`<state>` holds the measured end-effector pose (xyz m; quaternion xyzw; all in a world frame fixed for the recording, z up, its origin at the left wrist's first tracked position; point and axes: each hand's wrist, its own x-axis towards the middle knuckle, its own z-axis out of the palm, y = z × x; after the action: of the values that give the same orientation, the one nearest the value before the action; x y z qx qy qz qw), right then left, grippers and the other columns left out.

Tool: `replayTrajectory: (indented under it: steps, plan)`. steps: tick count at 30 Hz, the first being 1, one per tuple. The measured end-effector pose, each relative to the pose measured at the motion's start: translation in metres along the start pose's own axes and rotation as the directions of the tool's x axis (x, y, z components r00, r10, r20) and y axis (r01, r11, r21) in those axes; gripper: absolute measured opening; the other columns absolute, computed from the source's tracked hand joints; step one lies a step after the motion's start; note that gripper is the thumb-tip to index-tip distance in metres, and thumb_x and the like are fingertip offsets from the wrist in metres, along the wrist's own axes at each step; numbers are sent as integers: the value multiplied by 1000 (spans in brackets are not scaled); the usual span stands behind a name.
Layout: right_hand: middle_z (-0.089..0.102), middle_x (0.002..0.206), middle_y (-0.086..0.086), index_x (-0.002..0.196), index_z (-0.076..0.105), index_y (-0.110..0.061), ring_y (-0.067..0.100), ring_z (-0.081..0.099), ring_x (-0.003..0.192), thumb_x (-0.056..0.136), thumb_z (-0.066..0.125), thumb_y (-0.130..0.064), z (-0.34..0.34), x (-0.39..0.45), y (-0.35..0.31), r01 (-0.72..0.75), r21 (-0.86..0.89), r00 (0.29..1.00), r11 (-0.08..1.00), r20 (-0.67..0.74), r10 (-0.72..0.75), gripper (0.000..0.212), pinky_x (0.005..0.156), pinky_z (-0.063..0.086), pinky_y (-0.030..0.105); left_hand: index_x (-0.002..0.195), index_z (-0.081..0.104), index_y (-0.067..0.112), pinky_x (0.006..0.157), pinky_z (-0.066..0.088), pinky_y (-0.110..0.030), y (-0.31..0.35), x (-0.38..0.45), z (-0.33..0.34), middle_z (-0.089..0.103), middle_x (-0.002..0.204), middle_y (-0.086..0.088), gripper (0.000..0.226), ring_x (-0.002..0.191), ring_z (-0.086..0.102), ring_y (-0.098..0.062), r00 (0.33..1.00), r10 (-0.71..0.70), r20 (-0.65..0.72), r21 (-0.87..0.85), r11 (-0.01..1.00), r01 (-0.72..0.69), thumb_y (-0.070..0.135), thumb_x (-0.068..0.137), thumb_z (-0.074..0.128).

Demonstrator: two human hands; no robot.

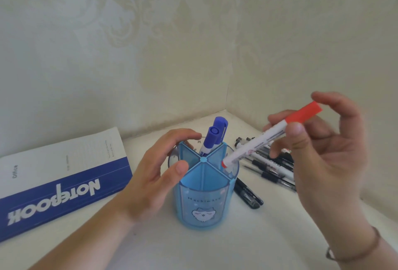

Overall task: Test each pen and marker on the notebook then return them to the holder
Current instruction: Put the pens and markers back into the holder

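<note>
— On the white table, what's in the blue holder?
— Two blue markers, far compartment. Left hand cups its rim; right hand pinches a red marker, tip entering the right compartment. Closed notebook lies at the left edge.

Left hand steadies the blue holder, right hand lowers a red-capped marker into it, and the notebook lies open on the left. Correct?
Not quite: the head view shows the notebook closed, cover up. The left hand does steady the blue holder, and the right hand lowers the red-capped marker into it.
</note>
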<state>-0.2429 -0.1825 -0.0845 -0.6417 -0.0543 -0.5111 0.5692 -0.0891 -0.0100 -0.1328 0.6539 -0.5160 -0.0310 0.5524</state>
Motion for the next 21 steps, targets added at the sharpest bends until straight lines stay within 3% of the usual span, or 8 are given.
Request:
replayTrajectory:
  steps: [4, 7, 8, 10, 12, 14, 16, 21]
  plan:
    - [73, 99, 0, 104, 65, -28, 22, 69, 89, 85, 67, -39, 0, -3, 9, 12, -225, 976, 974, 215, 37, 22, 72, 54, 39, 129, 54, 13, 92, 43, -53, 0, -1, 0, 59, 120, -3, 72, 108, 56, -31, 1000, 10, -10, -2, 1000, -10, 71, 88, 39]
    - [73, 95, -5, 103, 67, -34, 15, 69, 82, 88, 66, -34, -22, 8, 12, -32, -428, 990, 903, 111, 88, 15, 68, 53, 30, 128, 54, 15, 91, 42, -58, -1, 0, 0, 59, 120, -3, 70, 106, 56, -31, 1000, 13, -18, -18, 1000, -14, 70, 88, 40]
    - [73, 89, -7, 100, 68, -32, 8, 67, 73, 88, 67, -26, -37, 15, 15, -96, -575, 991, 813, 20, 132, 14, 63, 51, 23, 128, 54, 15, 90, 42, -59, -1, 0, 0, 60, 120, -4, 69, 105, 56, -33, 1000, 16, -23, -24, 1000, -16, 70, 89, 40]
    - [73, 86, -8, 95, 71, -29, 5, 66, 63, 85, 69, -13, -73, 28, 22, -285, -866, 925, 412, -136, 354, 19, 63, 50, 20, 128, 55, 17, 90, 42, -58, -2, 0, 0, 60, 121, -4, 68, 105, 57, -33, 999, 18, -34, -28, 999, -19, 70, 89, 40]
    - [75, 86, -1, 94, 74, -26, 21, 69, 78, 78, 70, -7, -99, 32, 29, -356, -935, 789, -1, -301, 535, 26, 74, 51, 26, 128, 55, 17, 92, 43, -55, -1, 0, 0, 59, 122, -3, 68, 106, 57, -30, 999, 18, -34, -25, 1000, -19, 70, 89, 39]
    - [73, 62, -3, 86, 72, -28, 19, 69, 74, 74, 67, -7, -107, 31, 31, -333, -924, 699, -186, -374, 609, 25, 76, 54, 29, 128, 55, 16, 92, 44, -52, -1, -1, 0, 59, 121, -2, 69, 106, 57, -29, 999, 21, -31, -26, 999, -22, 70, 89, 38]
    - [67, 47, -7, 77, 67, -26, 17, 68, 61, 71, 62, -14, -104, 29, 30, -284, -926, 656, -249, -377, 654, 15, 72, 57, 32, 127, 55, 14, 92, 44, -50, -1, -1, -1, 59, 120, -1, 70, 107, 57, -29, 999, 24, -28, -22, 999, -25, 70, 89, 38]
    - [67, 75, -11, 82, 62, -35, 13, 65, 66, 58, 77, -25, -91, 25, 28, -218, -971, 613, -98, -214, 760, 30, 67, 57, 33, 127, 55, 13, 91, 45, -47, -1, 0, -1, 59, 119, -2, 72, 106, 57, -28, 999, 25, -29, -8, 1000, -25, 71, 89, 36]
